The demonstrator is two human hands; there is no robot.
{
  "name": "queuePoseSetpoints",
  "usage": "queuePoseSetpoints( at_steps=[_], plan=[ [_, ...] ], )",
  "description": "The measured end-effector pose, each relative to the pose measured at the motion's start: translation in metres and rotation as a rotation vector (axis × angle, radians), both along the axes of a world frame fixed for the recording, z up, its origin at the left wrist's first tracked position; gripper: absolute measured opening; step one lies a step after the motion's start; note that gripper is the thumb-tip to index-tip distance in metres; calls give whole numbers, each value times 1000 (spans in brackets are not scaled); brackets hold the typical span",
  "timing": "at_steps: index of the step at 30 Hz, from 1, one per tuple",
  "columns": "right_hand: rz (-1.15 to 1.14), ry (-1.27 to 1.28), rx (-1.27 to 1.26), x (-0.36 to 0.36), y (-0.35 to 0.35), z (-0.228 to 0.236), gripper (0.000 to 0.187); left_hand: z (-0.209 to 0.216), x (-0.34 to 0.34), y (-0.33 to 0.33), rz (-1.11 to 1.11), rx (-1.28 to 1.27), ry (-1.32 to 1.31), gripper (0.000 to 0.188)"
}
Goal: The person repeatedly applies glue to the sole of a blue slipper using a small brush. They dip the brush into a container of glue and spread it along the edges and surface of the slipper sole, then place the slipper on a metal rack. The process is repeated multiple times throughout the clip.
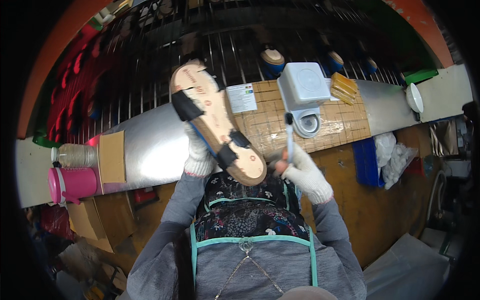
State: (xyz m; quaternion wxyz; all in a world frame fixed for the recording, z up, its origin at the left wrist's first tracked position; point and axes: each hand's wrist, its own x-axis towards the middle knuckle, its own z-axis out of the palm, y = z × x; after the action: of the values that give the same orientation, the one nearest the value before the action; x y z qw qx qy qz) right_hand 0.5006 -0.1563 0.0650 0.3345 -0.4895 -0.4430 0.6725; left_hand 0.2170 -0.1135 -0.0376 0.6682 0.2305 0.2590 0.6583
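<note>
My left hand [196,150], in a white knit glove, is closed around a sandal [212,117] with a beige sole face and black straps, held tilted in front of me. Most of my left fingers are hidden behind it. A bit of blue shows along its edge. In my gloved right hand [302,172] is a small brush [289,137] with a pale handle and dark bristles pointing up. My right hand is beside the toe or heel end of the sandal; whether they touch I cannot tell. Just beyond the brush stands a white plastic dispenser [305,85] with a round open cup.
A rack of metal rollers [235,55] runs across the back, carrying several shoe pieces on blue forms [272,62]. Yellow blocks [344,88] and a printed sheet [241,98] lie on the cardboard-covered ledge. Left: pink jug [75,182]. Right: blue bin [367,162], white bowl [414,97].
</note>
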Motion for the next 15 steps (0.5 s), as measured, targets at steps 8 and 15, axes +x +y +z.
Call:
queuePoseSetpoints(
  at_steps=[8, 15],
  plan=[
    [-154, -1378, 590, 100, 20, -13, 14, 29, 6, -24, -339, -59, -431, 103],
    [-85, -1517, 760, 105, 42, -13, 12, 77, 24, -9, -279, -135, -196, 100]
  ],
)
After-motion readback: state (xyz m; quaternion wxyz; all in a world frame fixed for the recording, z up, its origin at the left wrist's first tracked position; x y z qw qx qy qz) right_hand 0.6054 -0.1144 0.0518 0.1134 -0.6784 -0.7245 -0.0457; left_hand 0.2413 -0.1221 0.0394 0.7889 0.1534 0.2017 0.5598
